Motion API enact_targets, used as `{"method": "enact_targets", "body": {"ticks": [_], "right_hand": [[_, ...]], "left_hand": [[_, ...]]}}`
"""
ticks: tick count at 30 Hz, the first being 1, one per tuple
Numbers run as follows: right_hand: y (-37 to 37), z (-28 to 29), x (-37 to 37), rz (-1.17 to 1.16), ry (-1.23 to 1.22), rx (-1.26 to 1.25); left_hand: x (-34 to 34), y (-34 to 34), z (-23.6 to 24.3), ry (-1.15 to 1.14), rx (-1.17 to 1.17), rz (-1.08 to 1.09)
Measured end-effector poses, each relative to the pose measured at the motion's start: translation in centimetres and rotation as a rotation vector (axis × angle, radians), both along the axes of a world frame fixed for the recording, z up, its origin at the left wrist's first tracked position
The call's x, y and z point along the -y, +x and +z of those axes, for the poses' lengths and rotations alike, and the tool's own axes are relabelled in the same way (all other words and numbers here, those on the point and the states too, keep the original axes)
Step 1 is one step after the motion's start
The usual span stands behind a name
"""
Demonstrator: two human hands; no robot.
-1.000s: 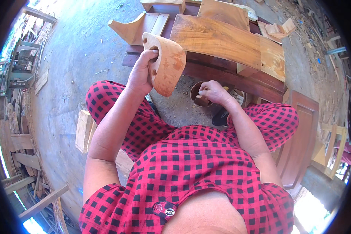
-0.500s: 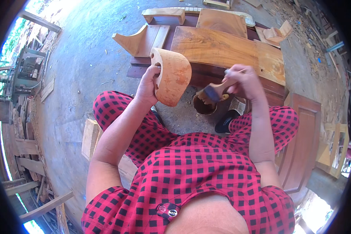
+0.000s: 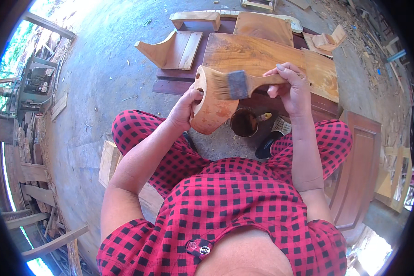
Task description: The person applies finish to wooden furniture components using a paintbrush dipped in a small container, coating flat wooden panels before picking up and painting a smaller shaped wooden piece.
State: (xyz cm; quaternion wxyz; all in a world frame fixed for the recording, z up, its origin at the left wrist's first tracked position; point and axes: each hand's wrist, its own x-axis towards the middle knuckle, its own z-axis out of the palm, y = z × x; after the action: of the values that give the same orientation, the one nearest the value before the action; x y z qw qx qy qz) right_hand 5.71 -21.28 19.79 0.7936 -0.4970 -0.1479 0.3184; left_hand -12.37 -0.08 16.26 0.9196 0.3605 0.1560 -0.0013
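Note:
My left hand (image 3: 184, 109) grips a curved wooden piece (image 3: 211, 116) by its holed edge, thumb in an opening. The piece is pale orange-brown, with patchy darker marks on its rounded face. In my right hand (image 3: 291, 87) is a wide paintbrush (image 3: 261, 82), held by its wooden handle between thumb and fingers. Its ferrule is dark and stained, and its brown bristles lie against the wooden piece's upper face. Below the brush, a round can (image 3: 244, 123) with dark insides stands on the floor. A smaller handle with a yellow end (image 3: 265, 117) leans out over its rim.
Ahead, a low dark-red platform holds flat wooden boards (image 3: 253, 53), a curved bracket (image 3: 158, 49) and a notched block (image 3: 329, 40). A panelled door (image 3: 358, 161) lies at right. Wood scraps (image 3: 34, 172) pile up along the left; a wooden block (image 3: 108, 161) is beside my left leg.
My right hand has lifted the paintbrush from over the can and swung its bristles left onto the wooden piece. My left hand has brought the piece slightly right and down.

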Motion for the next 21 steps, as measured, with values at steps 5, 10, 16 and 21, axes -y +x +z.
{"method": "enact_targets", "body": {"ticks": [5,10,16,21], "right_hand": [[2.3,0.5,1.8,-0.108,-0.127,0.075],[1.5,0.8,1.3,-0.084,0.106,-0.009],[1.6,-0.1,0.7,-0.071,-0.053,-0.068],[3.8,-0.2,2.5,-0.15,-0.207,0.03]], "left_hand": [[0.0,-0.2,0.3,0.005,-0.013,0.033],[0.3,0.0,0.4,0.077,0.045,-0.036],[0.6,-0.3,0.8,0.09,0.049,-0.061],[0.2,-0.7,0.9,0.114,0.054,-0.083]]}}
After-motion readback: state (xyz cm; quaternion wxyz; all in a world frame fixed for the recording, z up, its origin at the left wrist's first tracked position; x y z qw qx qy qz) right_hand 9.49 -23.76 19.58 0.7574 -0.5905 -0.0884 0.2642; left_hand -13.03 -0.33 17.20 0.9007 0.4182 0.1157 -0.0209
